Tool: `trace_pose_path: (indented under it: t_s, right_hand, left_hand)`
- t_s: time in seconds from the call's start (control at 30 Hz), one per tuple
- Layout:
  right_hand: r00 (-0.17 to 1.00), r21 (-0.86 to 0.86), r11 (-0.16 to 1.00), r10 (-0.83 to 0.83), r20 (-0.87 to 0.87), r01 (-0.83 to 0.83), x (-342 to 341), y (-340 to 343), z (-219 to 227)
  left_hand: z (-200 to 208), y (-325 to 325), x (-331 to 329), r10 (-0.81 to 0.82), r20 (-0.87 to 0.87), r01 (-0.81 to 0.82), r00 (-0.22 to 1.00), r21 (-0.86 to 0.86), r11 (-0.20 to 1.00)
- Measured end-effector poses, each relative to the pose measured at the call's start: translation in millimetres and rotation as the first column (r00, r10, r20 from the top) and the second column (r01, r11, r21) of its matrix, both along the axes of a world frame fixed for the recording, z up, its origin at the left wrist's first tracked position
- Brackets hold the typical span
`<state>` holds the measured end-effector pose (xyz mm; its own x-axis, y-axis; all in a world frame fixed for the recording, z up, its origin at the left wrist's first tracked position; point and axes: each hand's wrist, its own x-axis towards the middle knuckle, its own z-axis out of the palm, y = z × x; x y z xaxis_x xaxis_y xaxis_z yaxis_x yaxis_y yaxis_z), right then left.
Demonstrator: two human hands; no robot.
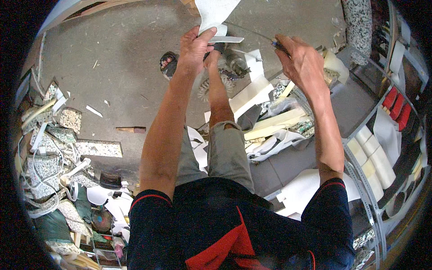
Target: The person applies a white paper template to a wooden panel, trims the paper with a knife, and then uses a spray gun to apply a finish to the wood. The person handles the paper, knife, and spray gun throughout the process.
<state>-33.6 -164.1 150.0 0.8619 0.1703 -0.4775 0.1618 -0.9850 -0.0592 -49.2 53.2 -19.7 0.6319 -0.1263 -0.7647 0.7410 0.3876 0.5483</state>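
My left hand (196, 48) is closed on a white sheet (215, 13), thumb on top, at the upper middle of the head view. A narrow white strip (230, 40) juts to the right beside those fingers; whether it is joined to the sheet I cannot tell. Farther right, my right hand (300, 60) grips a tool with a long thin blade (252, 32), its handle mostly hidden in the fingers. The blade reaches left toward the sheet's edge; whether its tip touches is unclear.
Speckled foam offcuts (96, 147) and white scraps heap up at the left. A wooden piece (131, 129) lies on the floor. Cream foam strips (279, 121) and white sheets lie to the right, near a metal rack (360, 175) holding cream blocks (371, 155) and red blocks (396, 108).
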Motion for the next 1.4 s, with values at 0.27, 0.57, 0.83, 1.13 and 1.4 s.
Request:
trace_pose_path:
  t_s: [0.27, 0.57, 0.83, 1.13, 1.4]
  right_hand:
    - [0.998, -0.061, 0.998, -0.037, -0.051, 0.034, -1.6, 5.6, 4.5]
    - [0.978, -0.018, 0.984, -0.178, -0.11, 0.177, -11.8, 25.8, -8.8]
    - [0.931, -0.01, 0.938, -0.345, -0.119, 0.346, -29.0, 42.7, -3.0]
    - [0.809, 0.053, 0.812, -0.57, -0.141, 0.581, -47.7, 72.1, 0.9]
    - [0.801, 0.061, 0.804, -0.577, -0.158, 0.591, -44.5, 79.4, 20.2]
  left_hand:
    - [0.8, 1.8, 1.9, -0.04, -0.019, 0.04, 0.999, 0.011, 0.999]
    - [-5.2, 4.2, 0.8, -0.042, -0.037, 0.04, 0.998, -0.046, 0.998]
    - [-3.0, 8.2, 3.9, -0.081, -0.056, 0.08, 0.995, -0.022, 0.997]
    - [-5.1, 12.3, 7.6, -0.124, -0.05, 0.123, 0.991, -0.027, 0.992]
    - [-3.0, 18.0, 10.2, -0.111, -0.079, 0.11, 0.991, -0.024, 0.994]
